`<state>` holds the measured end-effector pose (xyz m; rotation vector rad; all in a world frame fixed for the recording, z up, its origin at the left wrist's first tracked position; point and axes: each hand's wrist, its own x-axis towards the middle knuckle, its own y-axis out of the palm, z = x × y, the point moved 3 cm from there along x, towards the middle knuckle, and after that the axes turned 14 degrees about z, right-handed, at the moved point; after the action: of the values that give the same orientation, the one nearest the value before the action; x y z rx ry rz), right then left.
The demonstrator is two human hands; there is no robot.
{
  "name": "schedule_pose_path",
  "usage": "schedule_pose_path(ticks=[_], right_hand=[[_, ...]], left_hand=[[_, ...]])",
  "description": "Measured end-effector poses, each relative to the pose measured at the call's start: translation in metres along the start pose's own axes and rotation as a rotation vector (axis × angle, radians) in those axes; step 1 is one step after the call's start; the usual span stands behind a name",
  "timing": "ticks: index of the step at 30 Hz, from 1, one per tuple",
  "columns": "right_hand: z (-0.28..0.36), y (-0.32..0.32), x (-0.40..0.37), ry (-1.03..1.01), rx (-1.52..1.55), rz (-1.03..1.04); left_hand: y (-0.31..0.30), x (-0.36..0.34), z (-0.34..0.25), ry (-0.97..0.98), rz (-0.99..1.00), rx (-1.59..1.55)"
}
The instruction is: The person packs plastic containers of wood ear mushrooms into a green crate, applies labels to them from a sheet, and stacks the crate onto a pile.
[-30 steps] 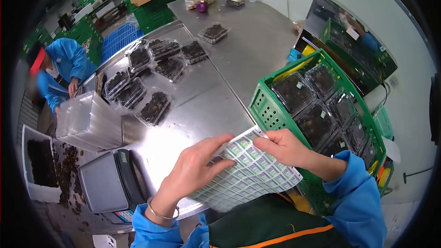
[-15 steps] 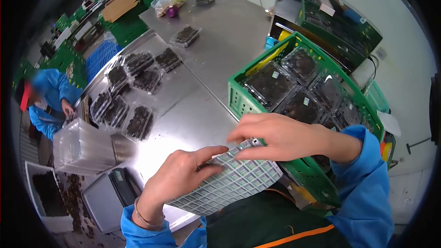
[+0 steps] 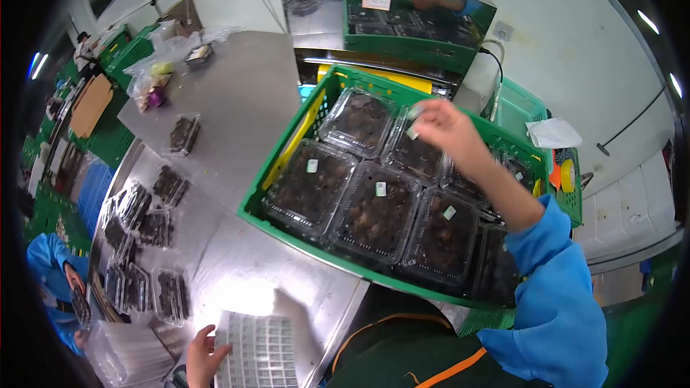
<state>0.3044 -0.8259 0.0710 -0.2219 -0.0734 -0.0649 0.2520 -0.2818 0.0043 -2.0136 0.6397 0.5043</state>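
My left hand [image 3: 205,356] grips the edge of a sheet of small labels [image 3: 259,348], thumb on top, low over the steel table. Out over the green crate [image 3: 287,233], my right hand [image 3: 447,129] is pinched, with a small pale label [image 3: 415,112] at its fingertips. Beneath those fingers lies a clear plastic box [image 3: 413,158] of dark brown lumpy contents, a whitish label patch showing right beside the fingertips. Nearer boxes carry a small label on the lid, among them the front-left box [image 3: 309,187] and the middle box [image 3: 377,212].
Several smaller filled boxes [image 3: 154,228] lie on the steel table [image 3: 237,136] at left, near a stack of clear lids or trays [image 3: 129,352]. A co-worker in a blue sleeve [image 3: 47,262] holds a box there. A shiny machine [image 3: 388,21] stands behind the crate.
My right hand has left the label sheet and reached over the crate's boxes. My left hand has lowered the sheet to the left. The view has swung right, and the co-worker now holds a box.
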Motion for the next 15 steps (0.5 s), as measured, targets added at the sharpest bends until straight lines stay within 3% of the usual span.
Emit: schedule_pose_path(ticks=[1, 3, 5, 6, 8, 9, 11, 13, 15], right_hand=[[-0.030, -0.038, 0.013, 0.071, -0.035, -0.016], [-0.088, -0.068, 0.026, 0.170, -0.059, -0.039], [-0.141, -0.078, 0.036, 0.252, -0.318, 0.005], [-0.133, -0.076, 0.039, 0.252, -0.314, -0.007], [-0.095, -0.061, 0.042, -0.248, -1.077, -0.264], [-0.089, -0.055, 0.051, -0.231, -1.065, -0.274], [-0.085, -0.043, 0.084, -0.104, -0.606, -0.110], [-0.088, -0.015, 0.125, 0.037, -0.371, -0.078], [-0.117, 0.003, 0.147, 0.210, -0.527, 0.003]], left_hand=[[0.004, -0.005, 0.012, 0.070, -0.091, 0.159], [0.009, -0.001, 0.021, -0.023, -0.094, 0.294], [0.014, 0.007, 0.003, -0.057, -0.083, 0.031], [0.017, 0.008, -0.001, -0.081, -0.069, -0.017], [0.026, 0.005, 0.000, -0.122, -0.046, -0.043], [0.026, 0.003, 0.002, -0.136, -0.037, -0.016], [0.020, 0.010, -0.003, -0.136, -0.029, 0.066], [0.008, 0.028, -0.028, -0.026, -0.077, 0.051], [0.001, 0.037, -0.060, 0.198, -0.195, 0.139]])
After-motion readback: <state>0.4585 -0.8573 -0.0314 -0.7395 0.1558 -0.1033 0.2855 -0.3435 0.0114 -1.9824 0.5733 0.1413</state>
